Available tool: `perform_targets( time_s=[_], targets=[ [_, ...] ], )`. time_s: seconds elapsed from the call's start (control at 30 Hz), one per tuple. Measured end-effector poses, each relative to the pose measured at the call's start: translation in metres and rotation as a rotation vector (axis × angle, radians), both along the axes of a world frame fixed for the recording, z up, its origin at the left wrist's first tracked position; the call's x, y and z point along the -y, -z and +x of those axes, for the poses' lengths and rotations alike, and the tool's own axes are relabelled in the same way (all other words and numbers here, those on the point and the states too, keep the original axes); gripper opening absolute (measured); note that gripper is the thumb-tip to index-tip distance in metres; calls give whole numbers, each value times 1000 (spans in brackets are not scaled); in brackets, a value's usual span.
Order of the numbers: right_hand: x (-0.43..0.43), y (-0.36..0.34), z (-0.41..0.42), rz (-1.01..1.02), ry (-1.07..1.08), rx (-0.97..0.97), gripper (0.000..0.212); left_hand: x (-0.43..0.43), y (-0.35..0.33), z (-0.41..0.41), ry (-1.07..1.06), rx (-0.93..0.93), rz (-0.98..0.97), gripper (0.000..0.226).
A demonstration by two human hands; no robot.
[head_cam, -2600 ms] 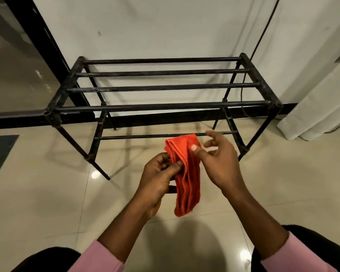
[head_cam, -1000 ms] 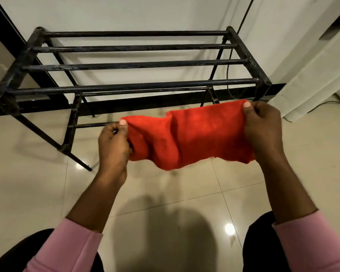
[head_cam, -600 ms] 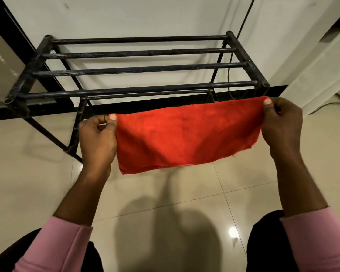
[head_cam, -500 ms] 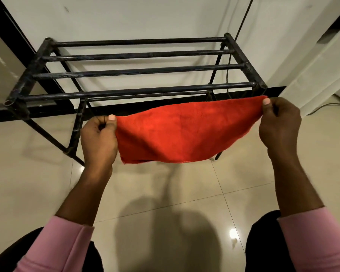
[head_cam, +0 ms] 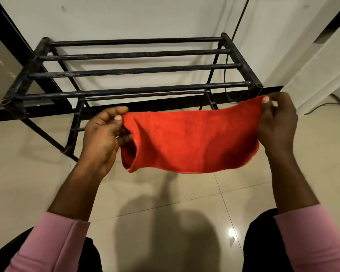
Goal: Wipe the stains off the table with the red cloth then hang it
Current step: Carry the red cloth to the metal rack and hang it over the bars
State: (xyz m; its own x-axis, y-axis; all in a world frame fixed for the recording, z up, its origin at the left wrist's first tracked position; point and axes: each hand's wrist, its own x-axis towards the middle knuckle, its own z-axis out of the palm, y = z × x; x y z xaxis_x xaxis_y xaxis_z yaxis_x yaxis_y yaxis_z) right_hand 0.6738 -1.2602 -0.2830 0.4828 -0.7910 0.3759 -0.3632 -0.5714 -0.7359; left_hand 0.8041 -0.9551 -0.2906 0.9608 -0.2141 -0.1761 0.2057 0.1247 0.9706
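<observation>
Red cloth (head_cam: 190,140) stretched between left hand (head_cam: 102,138), right hand (head_cam: 277,124); before black rack (head_cam: 133,71)

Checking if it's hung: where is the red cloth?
Centre of the head view: red cloth held between left hand and right hand, in front of the black rack.

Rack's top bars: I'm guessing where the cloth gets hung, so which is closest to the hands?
The front bar, just beyond the red cloth held by the left hand and right hand; the other three top bars lie farther back.
</observation>
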Motion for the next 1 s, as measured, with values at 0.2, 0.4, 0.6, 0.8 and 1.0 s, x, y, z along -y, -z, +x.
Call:
perform_targets(
  time_s=[0.2,0.4,0.6,0.8,1.0],
  targets=[
    [7,-8,-5,434,-326,70,15,0,-12,-9,139,394,149,56],
    [10,-9,-7,483,-435,106,7,-8,-17,-7,79,925,619,56],
    [4,-8,1,648,-642,122,52,0,-22,-5,-271,1043,623,35],
    [-7,-4,5,627,-701,9,74,7,-26,-4,-415,950,624,40],
    [-17,0,12,295,-563,-83,42,18,-31,-9,-380,847,518,12]
  ],
)
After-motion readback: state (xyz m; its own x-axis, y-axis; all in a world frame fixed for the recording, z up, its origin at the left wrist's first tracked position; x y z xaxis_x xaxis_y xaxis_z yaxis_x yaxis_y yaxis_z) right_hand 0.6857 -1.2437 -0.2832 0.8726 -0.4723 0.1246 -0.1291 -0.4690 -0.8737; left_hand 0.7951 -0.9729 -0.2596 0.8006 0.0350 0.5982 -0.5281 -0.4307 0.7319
